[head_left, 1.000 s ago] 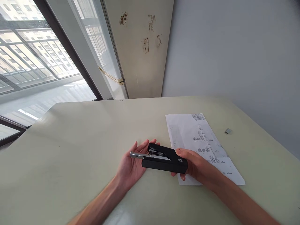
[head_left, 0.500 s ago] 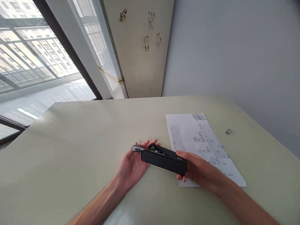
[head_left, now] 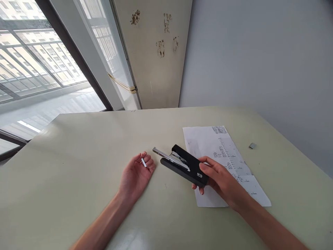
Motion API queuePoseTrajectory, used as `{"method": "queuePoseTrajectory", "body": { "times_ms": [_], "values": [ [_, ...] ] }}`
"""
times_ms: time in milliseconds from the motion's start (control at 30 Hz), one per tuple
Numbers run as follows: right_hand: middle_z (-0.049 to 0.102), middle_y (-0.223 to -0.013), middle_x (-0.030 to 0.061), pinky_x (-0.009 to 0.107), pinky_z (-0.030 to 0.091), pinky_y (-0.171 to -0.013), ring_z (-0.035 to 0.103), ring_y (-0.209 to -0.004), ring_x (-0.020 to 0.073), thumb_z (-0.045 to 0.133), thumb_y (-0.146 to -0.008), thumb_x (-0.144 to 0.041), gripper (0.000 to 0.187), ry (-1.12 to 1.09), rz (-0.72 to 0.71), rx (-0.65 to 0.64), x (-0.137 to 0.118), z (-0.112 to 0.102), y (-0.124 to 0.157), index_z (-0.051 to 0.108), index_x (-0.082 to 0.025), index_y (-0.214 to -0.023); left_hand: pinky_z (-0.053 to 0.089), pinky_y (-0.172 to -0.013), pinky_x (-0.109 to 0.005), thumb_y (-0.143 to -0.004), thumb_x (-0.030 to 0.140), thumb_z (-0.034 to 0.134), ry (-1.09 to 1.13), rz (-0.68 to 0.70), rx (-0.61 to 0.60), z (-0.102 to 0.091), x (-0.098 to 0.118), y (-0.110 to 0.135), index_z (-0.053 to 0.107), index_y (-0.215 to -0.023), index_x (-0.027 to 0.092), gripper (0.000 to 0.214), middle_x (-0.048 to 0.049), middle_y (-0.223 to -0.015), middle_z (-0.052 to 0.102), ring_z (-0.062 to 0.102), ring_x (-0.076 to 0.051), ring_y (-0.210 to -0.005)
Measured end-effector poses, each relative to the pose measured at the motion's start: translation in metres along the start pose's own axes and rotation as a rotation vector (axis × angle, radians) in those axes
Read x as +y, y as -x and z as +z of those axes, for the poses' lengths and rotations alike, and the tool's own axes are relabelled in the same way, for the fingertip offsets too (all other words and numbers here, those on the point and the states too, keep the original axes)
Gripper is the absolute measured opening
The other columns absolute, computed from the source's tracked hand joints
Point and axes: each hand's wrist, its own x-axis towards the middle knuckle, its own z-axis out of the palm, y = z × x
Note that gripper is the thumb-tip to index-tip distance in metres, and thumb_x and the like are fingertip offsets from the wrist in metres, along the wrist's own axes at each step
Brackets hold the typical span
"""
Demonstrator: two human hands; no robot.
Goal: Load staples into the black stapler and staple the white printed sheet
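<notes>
Place: indoor room, home or office unclear | pale table [head_left: 85, 149] with printed sheet [head_left: 208, 149] and stapler [head_left: 188, 159] (desk-work stuff) | stained panel [head_left: 153, 78], plain wall [head_left: 249, 59] | dark-framed glass [head_left: 75, 57] facing railings [head_left: 33, 55] and many-windowed building [head_left: 19, 6]

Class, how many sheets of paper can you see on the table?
1: the sheet lies on the table, partly hidden behind the right hand and stapler. More may lie stacked beneath it.
</notes>
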Motion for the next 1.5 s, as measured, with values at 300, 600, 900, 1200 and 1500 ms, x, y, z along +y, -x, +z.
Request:
{"method": "queuePoseTrajectory", "body": {
  "times_ms": [300, 600, 900, 1200, 1500],
  "values": [
    [0.076, -0.103, 0.009, 0.036, 0.06, -0.066, 0.071, -0.068, 0.0184, 0.066, -0.094, -0.063, 0.043, 0.149, -0.107, 0.116, 0.005, 0.003, -0.001, 0.059, -0.023, -0.104, 0.031, -0.06, -0.025, -0.097, 0.048, 0.065, -1.196, 0.31, 0.077, 0.004, 0.009, 0.018, 0.061, -0.142, 0.026, 0.05, 0.0045, -0.075, 0.037, 0.033, -0.013, -0.066],
    [0.076, -0.101, 0.0084, 0.037, 0.062, -0.066, 0.071, -0.072, 0.0194, 0.067, -0.094, -0.062, 0.042, 0.177, -0.134, 0.108, 0.006, 0.009, 0.0, 0.061, -0.023, -0.107, 0.027, -0.059, -0.027, -0.097, 0.04, 0.061, -1.417, 0.291, -0.245, 0.0, -0.004, 0.022, 0.061, -0.146, 0.02, 0.052, 0.0046, -0.075, 0.029, 0.027, -0.013, -0.064],
    [0.068, -0.108, 0.0049, 0.035, 0.066, -0.071, 0.067, -0.083, 0.0184, 0.071, -0.093, -0.055, 0.037, 0.238, -0.159, 0.106, 0.012, 0.005, -0.001, 0.063, -0.025, -0.113, 0.027, -0.052, -0.022, -0.093, 0.033, 0.071, -0.701, 0.138, -0.066, -0.001, 0.0, 0.012, 0.071, -0.112, 0.016, 0.026, 0.0064, -0.07, 0.03, 0.025, -0.009, -0.058],
    [0.07, -0.113, 0.0078, 0.034, 0.065, -0.064, 0.07, -0.098, 0.0252, 0.069, -0.095, -0.051, 0.031, 0.512, -0.291, 0.196, 0.014, 0.005, -0.017, 0.063, -0.027, -0.114, 0.052, -0.06, -0.026, -0.096, 0.021, 0.055, 0.116, -0.002, 0.011, 0.0, 0.012, 0.006, 0.065, -0.106, 0.007, 0.02, -0.006, -0.082, 0.056, 0.054, -0.014, -0.067],
    [0.075, -0.104, 0.0065, 0.038, 0.06, -0.074, 0.071, -0.086, 0.0233, 0.062, -0.096, -0.032, 0.017, 0.88, -0.7, 0.153, -0.004, 0.049, -0.11, 0.064, -0.024, -0.111, 0.051, -0.058, -0.026, -0.101, 0.03, 0.054, 0.091, -0.012, -0.044, -0.007, 0.008, 0.005, 0.069, -0.095, 0.007, 0.028, -0.0044, -0.073, 0.054, 0.052, -0.014, -0.061]
  ]
}}
